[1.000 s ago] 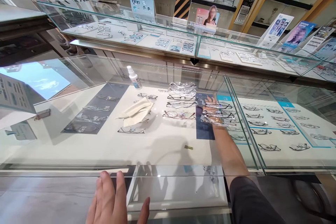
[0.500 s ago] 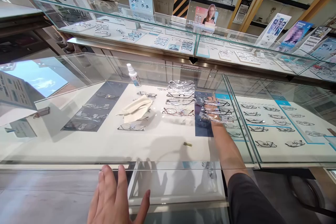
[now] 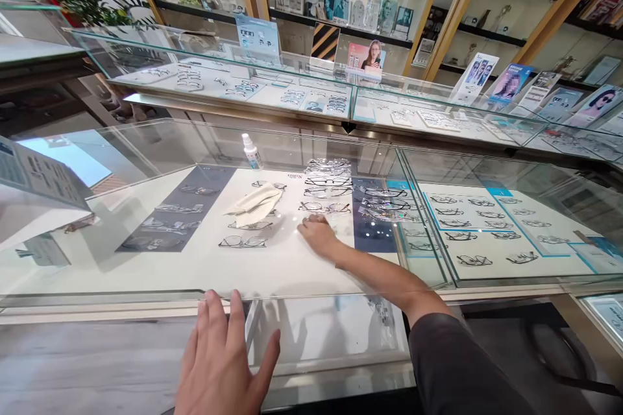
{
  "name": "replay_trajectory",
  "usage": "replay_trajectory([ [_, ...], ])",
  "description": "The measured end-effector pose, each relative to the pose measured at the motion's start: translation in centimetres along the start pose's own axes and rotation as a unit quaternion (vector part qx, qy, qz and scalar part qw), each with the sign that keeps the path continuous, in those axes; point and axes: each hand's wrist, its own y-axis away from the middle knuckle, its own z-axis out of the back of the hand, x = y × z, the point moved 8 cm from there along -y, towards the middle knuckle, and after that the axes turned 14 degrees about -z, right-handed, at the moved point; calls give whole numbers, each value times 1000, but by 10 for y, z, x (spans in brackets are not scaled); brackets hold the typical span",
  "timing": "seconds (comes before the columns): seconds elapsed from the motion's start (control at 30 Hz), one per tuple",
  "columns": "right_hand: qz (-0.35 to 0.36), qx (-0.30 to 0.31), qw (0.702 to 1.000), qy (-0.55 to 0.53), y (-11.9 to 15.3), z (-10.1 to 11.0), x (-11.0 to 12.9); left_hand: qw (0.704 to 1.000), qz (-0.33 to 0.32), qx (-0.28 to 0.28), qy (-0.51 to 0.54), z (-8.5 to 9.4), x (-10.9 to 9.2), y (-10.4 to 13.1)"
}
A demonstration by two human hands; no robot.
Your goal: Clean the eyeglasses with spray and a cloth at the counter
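Note:
My right hand point(image 3: 318, 235) reaches over the counter, its fingers curled down just in front of a column of eyeglasses in clear plastic sleeves point(image 3: 327, 191). Whatever those fingers hold, if anything, is hidden. To its right, more sleeved eyeglasses point(image 3: 387, 203) lie over a dark blue panel. Left of the hand, a cream cleaning cloth point(image 3: 256, 204) lies crumpled across some eyeglasses, with another pair of eyeglasses point(image 3: 242, 242) in front of it. My left hand point(image 3: 221, 356) is open, fingers spread, at the counter's front edge, holding nothing.
A white spray bottle point(image 3: 252, 152) stands behind the cloth. Below the front edge is an open white drawer point(image 3: 321, 331) with clear-wrapped items. A glass case of eyeglasses point(image 3: 487, 227) continues at right. A folded sign point(image 3: 43, 188) stands at left; another display counter point(image 3: 233, 110) runs behind.
My right hand has moved left from the sleeved eyeglasses on the dark panel to the front of the middle column. The view has tilted slightly up. My left hand stays spread.

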Motion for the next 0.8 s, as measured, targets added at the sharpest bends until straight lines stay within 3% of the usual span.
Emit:
replay_trajectory([
  [0.1,108,68,984,126,27,-36,22,1000,3,-17,12,3,-1,0],
  [0.23,176,126,946,240,77,-58,25,999,33,-10,28,5,-2,-1],
  [0.4,179,238,899,321,151,-54,27,999,37,4,33,8,-7,-1],
  [0.47,119,358,835,402,186,-44,16,999,28,0,27,8,-9,1],
  [0.57,108,416,800,419,225,12,24,1000,12,-13,16,8,-9,6],
  [0.6,99,411,807,412,228,39,27,1000,8,-12,15,7,-9,7],
  [0.63,87,374,832,401,223,71,31,1000,5,-10,16,6,-8,8],
  [0.73,-1,178,909,377,177,180,23,1000,-5,-3,24,7,-10,8],
  [0.8,-19,38,922,384,141,239,9,1000,-12,-12,25,10,-12,7],
])
